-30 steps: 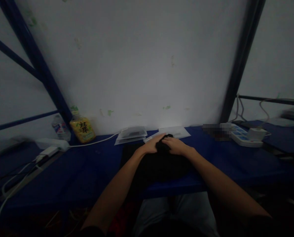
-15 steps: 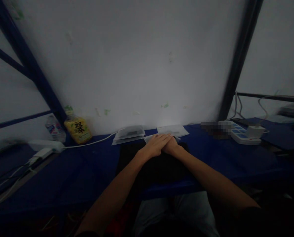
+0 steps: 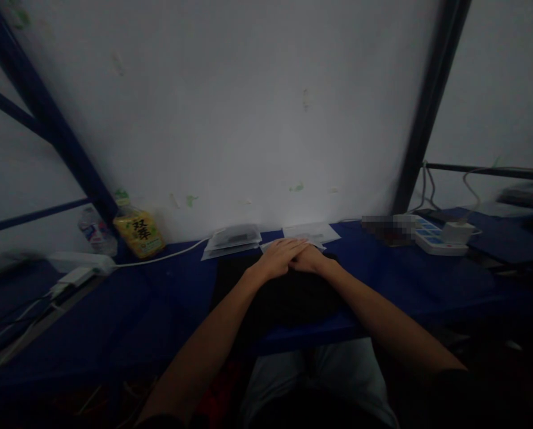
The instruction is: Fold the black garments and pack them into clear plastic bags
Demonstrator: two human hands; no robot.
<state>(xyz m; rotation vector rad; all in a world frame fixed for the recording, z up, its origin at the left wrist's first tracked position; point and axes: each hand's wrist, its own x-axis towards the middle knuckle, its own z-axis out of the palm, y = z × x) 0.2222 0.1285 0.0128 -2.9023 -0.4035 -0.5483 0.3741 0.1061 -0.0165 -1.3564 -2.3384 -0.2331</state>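
Observation:
On the far part of a dark folded cloth (image 3: 275,301), my two hands lie together. My left hand (image 3: 279,257) rests across the top of my right hand (image 3: 310,260), its fingers stretched out and pointing right. The right hand's fingers are mostly hidden under the left, so their pose does not show. Just beyond the hands are white papers or plastic sleeves (image 3: 309,233), partly covered by the fingers. A stack of clear sleeves (image 3: 231,239) lies to the left of them. The cloth is spread over a blue table (image 3: 168,310).
At the back left stand a yellow-filled bottle (image 3: 140,231) and a clear bottle (image 3: 97,232). A white cable (image 3: 159,260) runs to a power strip (image 3: 78,276). At right lies another power strip (image 3: 436,238) with a plugged-in adapter (image 3: 456,232). Metal posts (image 3: 430,113) flank the wall.
The view has shifted slightly. My hands stay stacked, with the left shifted slightly along the right and the right wrist bent a little more.

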